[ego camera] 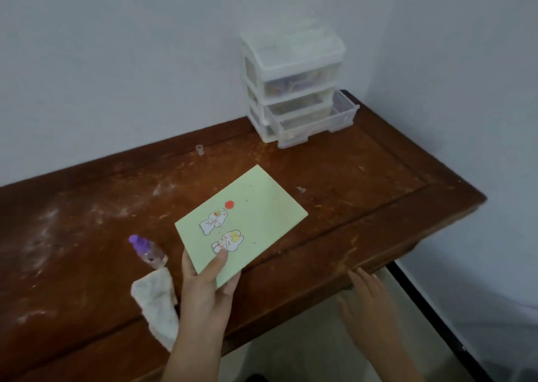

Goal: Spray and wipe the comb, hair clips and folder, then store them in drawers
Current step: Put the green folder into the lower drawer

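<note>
The left hand (208,282) pinches the green folder (241,224) by its near corner, thumb on top, holding it over the desk (378,178). The right hand (366,294) reaches with straight fingers to the desk's front edge, holding nothing. Bottle (148,250) and cloth (157,303) lie just left of the folder. The step looks like storing: next, a drawer must be opened; the small drawers (294,90) look too narrow for it.

Left hand (208,282) comes in from 6 o'clock, forearm angled up, thumb on top and fingers curled beneath, pinching the folder (243,226) corner. Right hand (365,297) at 4 o'clock, fingers straight, tips touching the worktop (378,207) edge.
</note>
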Motion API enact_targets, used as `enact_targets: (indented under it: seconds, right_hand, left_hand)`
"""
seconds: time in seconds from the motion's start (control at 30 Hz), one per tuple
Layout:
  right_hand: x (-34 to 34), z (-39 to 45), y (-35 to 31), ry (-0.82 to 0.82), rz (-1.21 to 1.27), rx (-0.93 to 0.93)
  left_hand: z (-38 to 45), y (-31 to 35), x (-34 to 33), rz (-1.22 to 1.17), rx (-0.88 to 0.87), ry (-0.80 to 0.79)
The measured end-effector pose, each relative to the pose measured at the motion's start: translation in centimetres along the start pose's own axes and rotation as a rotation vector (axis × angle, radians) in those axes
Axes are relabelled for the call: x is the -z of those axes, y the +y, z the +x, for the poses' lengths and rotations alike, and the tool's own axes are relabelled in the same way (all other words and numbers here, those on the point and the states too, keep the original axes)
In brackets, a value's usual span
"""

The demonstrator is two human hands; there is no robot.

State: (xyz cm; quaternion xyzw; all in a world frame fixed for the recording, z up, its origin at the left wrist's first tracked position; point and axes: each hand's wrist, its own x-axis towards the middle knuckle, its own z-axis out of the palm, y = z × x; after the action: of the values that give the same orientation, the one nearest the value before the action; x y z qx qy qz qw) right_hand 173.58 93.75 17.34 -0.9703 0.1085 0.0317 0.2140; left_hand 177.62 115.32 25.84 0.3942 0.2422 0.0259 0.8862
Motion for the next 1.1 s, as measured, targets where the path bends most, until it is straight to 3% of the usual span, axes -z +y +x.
enact_targets:
  seconds: [0.3,0.47,0.73,1.0,1.1]
  right_hand:
    - [5.1,6.3,6.4,0.042,0.085,0.101]
    - [6.2,11.8,8.4,0.089,0.189,0.048]
    - [9.5,21.7,9.6,0.04,0.241,0.07]
    - [12.2,32.4,5.2,0.146,0.221,0.452]
    - [12.9,36.7,3.4,0.26,0.168,0.637]
  left_hand:
    - [3.1,-6.3,-7.3,0.151,0.017,0.084]
    - [6.4,-9.5,-11.0,0.161,-0.02,0.169]
    - [9.0,-10.3,-15.4,0.234,-0.043,0.221]
    - [8.2,-10.1,-17.5,0.078,-0.164,0.424]
    - [8.8,-9.4,-19.2,0.075,-0.248,0.406]
